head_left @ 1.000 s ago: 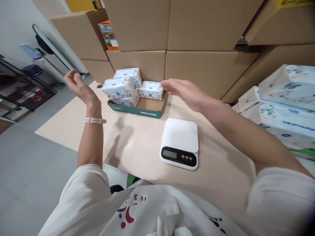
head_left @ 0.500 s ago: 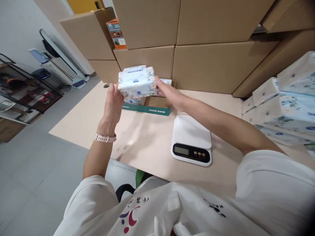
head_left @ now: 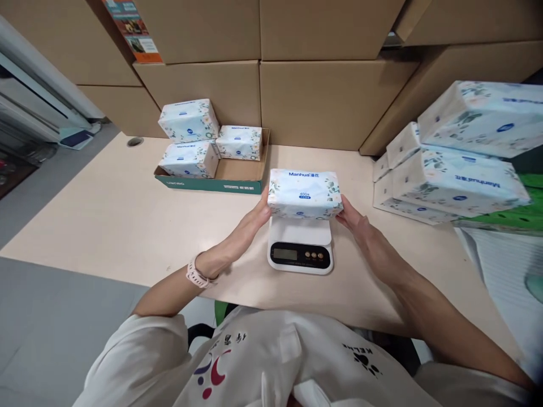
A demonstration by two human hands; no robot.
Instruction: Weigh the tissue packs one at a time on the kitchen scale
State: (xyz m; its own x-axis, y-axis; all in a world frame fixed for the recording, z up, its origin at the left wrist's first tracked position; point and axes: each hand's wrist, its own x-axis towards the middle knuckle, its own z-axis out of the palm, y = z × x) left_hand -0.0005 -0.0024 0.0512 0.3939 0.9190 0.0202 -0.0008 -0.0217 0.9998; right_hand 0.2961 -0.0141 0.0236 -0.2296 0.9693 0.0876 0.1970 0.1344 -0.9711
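Between my two hands is a white and pale-blue pack of tissues [head_left: 304,193] with a floral print. My left hand [head_left: 252,220] presses its left end, and my right hand [head_left: 356,223] grips its right end. The pack is over the back part of a white kitchen scale [head_left: 300,232]; whether it rests on the plate or hovers just above, I cannot tell. The scale's display looks blank. To the left, a shallow green and brown cardboard tray [head_left: 237,185] holds several similar packs of tissues [head_left: 189,159], one stacked on top.
More tissue packs [head_left: 462,175] are stacked at the right of the table [head_left: 127,226], beside a green crate [head_left: 530,195]. Large cardboard boxes [head_left: 322,102] form a wall along the back. A round cable hole [head_left: 135,142] is near the table's far left corner.
Both hands have carried a pack of tissues from above the tray, rightward and nearer, to the scale. The camera view has shifted to the right.
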